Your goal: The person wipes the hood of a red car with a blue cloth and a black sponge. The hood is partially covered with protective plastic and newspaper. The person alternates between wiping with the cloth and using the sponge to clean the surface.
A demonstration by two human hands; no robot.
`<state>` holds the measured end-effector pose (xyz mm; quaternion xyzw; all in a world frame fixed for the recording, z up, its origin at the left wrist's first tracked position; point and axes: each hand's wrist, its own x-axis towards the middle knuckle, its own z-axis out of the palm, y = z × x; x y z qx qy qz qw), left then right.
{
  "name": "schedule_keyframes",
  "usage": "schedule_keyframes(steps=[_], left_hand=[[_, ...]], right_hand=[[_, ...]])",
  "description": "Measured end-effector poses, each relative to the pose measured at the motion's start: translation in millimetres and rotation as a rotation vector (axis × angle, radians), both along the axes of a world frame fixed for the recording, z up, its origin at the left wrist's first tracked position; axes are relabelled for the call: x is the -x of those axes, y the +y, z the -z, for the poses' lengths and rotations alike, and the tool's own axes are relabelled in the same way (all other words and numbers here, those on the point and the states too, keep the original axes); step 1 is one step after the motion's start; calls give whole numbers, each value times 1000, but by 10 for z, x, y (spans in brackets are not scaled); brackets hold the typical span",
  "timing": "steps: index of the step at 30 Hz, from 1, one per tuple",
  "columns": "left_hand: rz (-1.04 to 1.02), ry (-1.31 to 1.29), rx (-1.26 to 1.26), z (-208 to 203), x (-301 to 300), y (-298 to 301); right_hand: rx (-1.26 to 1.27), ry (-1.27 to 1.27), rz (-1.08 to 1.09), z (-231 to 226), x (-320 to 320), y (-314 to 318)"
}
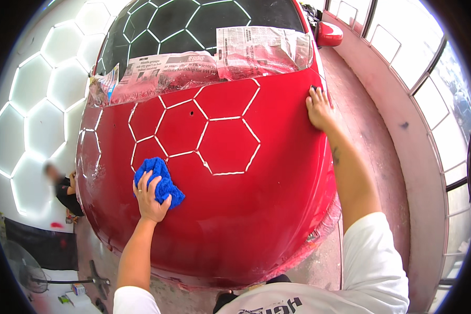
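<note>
A glossy red car hood (246, 209) fills the middle of the head view, with the white outlines of hexagon lights mirrored in its paint. My left hand (150, 199) presses a bunched blue microfiber cloth (159, 178) onto the hood's left part, fingers spread over the cloth and gripping it. Far off on the right, my right hand (320, 109) rests at the hood's side edge with its fingers curled. A small dark piece shows at those fingertips; most of it is hidden under the hand.
Newspaper sheets (251, 52) with red overspray mask the windshield base. A red side mirror (329, 34) juts out at far right. Another person (68, 191) crouches beside the car's left side. A fan (23, 267) stands at lower left; a low wall (403, 131) with windows runs along the right.
</note>
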<state>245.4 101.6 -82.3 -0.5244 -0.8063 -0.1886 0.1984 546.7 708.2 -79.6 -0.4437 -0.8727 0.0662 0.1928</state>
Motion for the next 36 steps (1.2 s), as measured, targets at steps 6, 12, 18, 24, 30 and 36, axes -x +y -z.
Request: schedule_keyframes(steps=[6,12,18,24,30,36], left_hand=[[-45,-18,5,-59,-7,-185],[-37,13,-27,70,9,-228],[-51,1,1,116,36,-211],[-61,-19,21,91,20,-221],[-48,-20,6,66,29,-245],[-35,-40,0,20,-15,-193]], right_hand=[[107,-122,12,37,-604,-2322],[152,-95,17,482,-1343,-4795],[300,-32,52,1154,-1628,-6454],[227,-59,33,1231,-1611,-6504],[68,-106,23,587,-1136,-5060],[66,-208,42,12,-370,-2668]])
